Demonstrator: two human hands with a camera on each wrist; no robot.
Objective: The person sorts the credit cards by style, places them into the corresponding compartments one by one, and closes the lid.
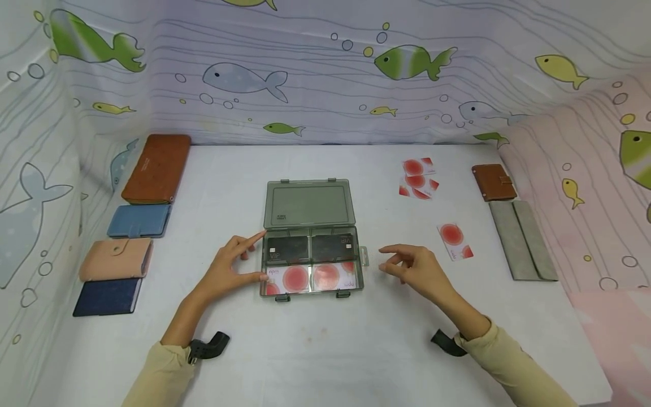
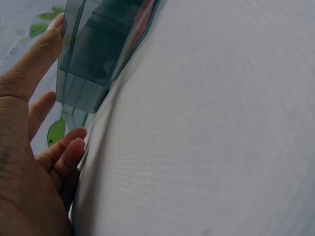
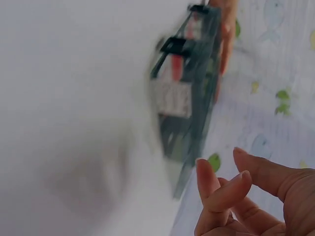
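Note:
A translucent green plastic case (image 1: 309, 204) lies in the middle of the table with its lid folded back. Two black VIP cards (image 1: 288, 250) fill its rear compartments, and two white cards with red circles (image 1: 295, 278) lie in the front ones. My left hand (image 1: 224, 271) touches the case's left side with index finger and thumb spread apart; the left wrist view shows a fingertip against the clear wall (image 2: 83, 88). Just right of the case hovers my right hand (image 1: 419, 272), fingers loosely bent, with nothing between thumb and fingertips in the right wrist view.
One red-circle card (image 1: 451, 234) lies beyond my right hand, with several more cards (image 1: 414, 180) behind it. Along the left edge are a brown wallet (image 1: 157, 167), a blue one (image 1: 139, 220), a pink one (image 1: 114, 260) and a navy booklet (image 1: 107, 298). A small brown wallet (image 1: 492, 182) and a grey one (image 1: 524, 240) lie right.

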